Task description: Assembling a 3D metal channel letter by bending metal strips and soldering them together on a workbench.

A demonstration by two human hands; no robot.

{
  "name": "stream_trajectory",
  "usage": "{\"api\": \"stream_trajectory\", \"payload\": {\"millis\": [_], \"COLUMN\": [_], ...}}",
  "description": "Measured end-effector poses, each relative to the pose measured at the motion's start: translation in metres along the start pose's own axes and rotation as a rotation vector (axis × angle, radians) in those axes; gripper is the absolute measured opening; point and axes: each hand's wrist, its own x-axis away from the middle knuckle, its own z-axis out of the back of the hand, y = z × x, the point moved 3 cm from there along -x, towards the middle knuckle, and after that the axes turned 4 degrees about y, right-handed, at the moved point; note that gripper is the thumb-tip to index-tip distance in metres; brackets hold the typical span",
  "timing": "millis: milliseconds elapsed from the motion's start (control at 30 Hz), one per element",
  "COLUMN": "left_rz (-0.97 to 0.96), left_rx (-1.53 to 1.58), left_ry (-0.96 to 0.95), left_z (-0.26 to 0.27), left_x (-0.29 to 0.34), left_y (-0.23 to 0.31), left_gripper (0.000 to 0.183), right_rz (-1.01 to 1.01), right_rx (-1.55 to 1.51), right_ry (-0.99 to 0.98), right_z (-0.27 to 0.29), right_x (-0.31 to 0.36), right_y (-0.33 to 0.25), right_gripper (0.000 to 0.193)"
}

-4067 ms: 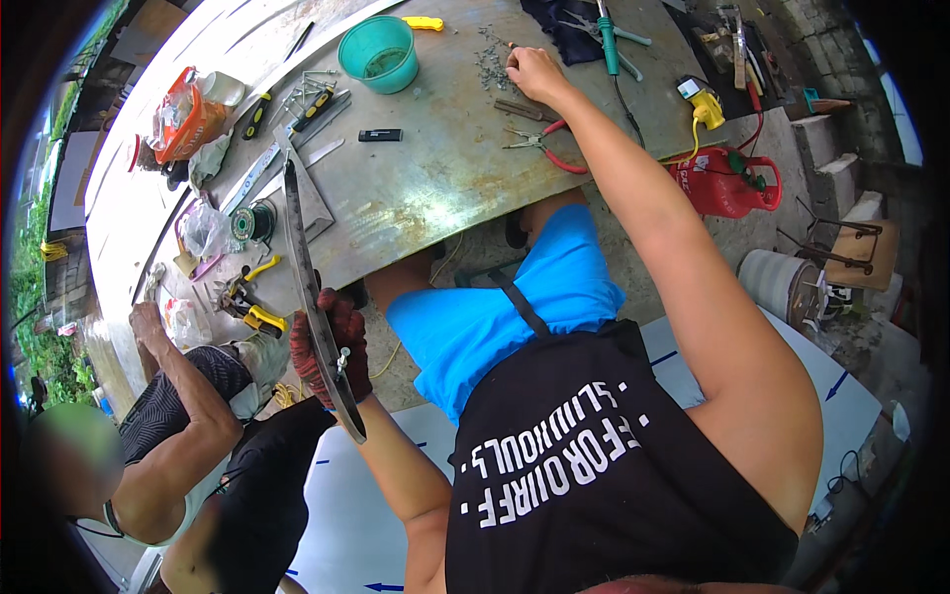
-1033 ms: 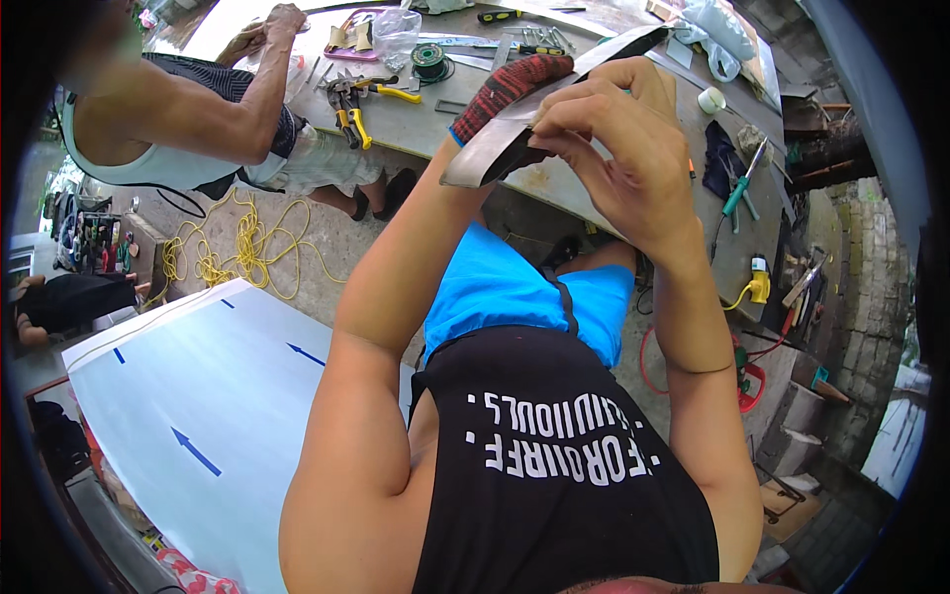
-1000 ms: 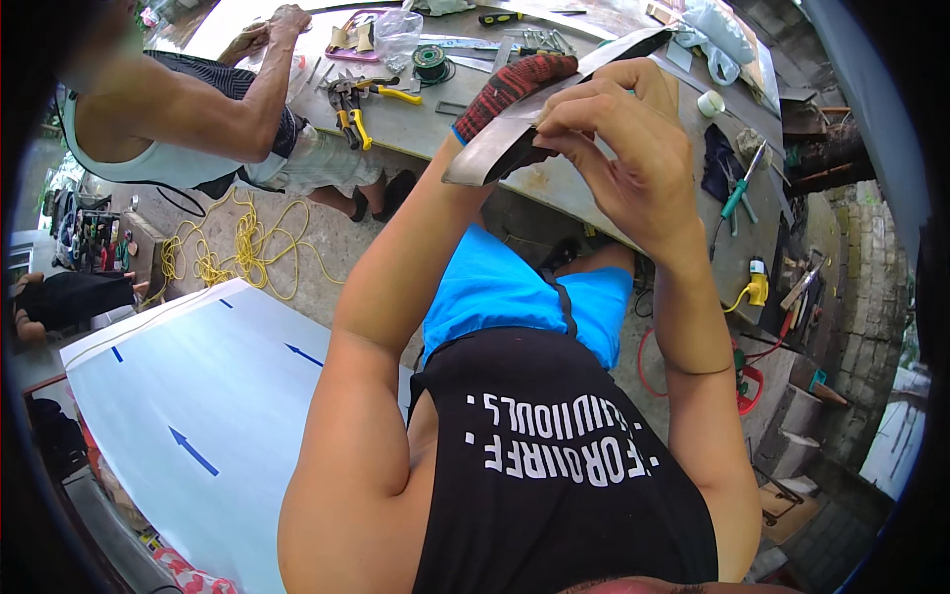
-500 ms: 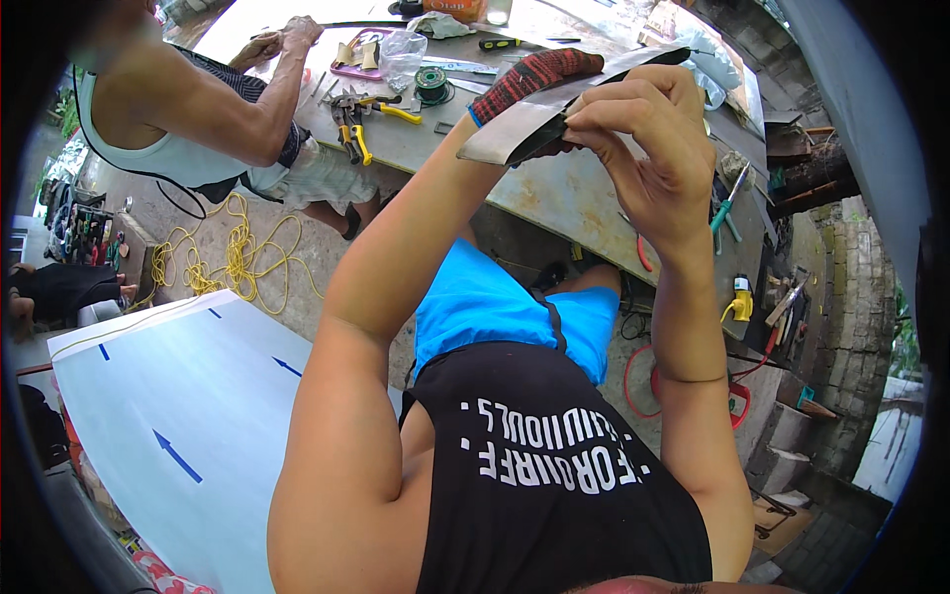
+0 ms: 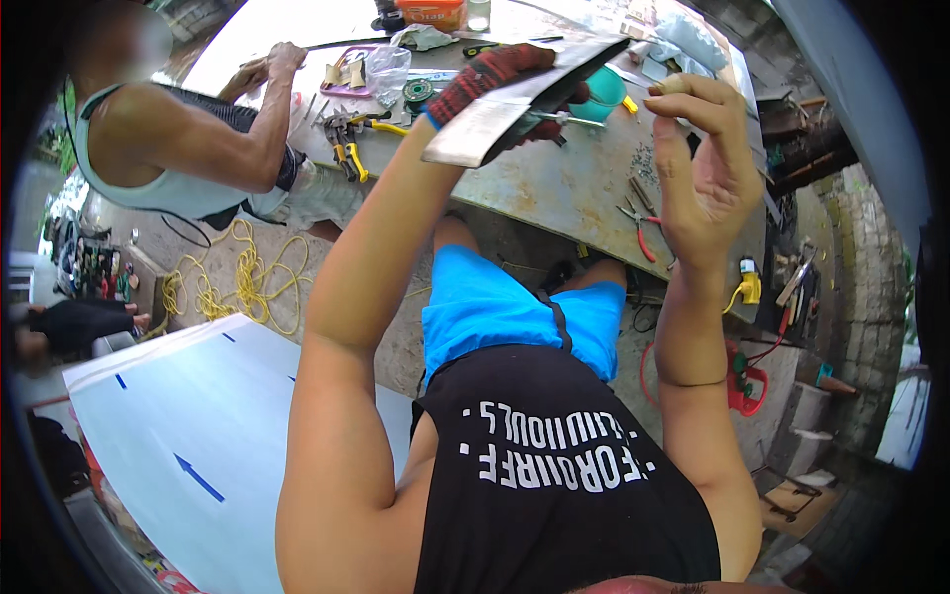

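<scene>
Plainly, left hand point(image 5: 490, 79) grips a strip point(image 5: 482, 129) over the table's point(image 5: 569, 198) near edge; past open space, right hand point(image 5: 714, 173) curls narrow, contents unclear.

Looks steeply down from head height, fisheye-wide, close above the near black shirt point(image 5: 564, 535), facing forward to the far worktop point(image 5: 554, 193).
</scene>
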Motion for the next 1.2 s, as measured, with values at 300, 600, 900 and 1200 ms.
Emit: {"api": "stream_trajectory", "payload": {"millis": [300,600,900,1200], "left_rz": [-0.049,-0.011,0.119,0.053], "left_rx": [-0.21,-0.119,-0.028,-0.088], "left_ry": [-0.151,0.209,0.07,-0.014], "left_z": [0.028,0.018,0.032,0.025], "left_x": [0.008,0.01,0.007,-0.005], "left_y": [0.071,0.068,0.072,0.079], "left_gripper": [0.05,0.047,0.051,0.049], "right_rz": [0.029,-0.446,-1.063,-0.825], "right_rx": [0.193,0.438,0.697,0.915], "right_ry": [0.012,0.309,0.249,-0.016], "right_z": [0.009,0.119,0.195,0.201], "right_x": [0.021,0.078,0.205,0.179], "right_y": [0.005,0.154,0.343,0.459], "right_gripper": [0.024,0.018,0.022,0.038]}}
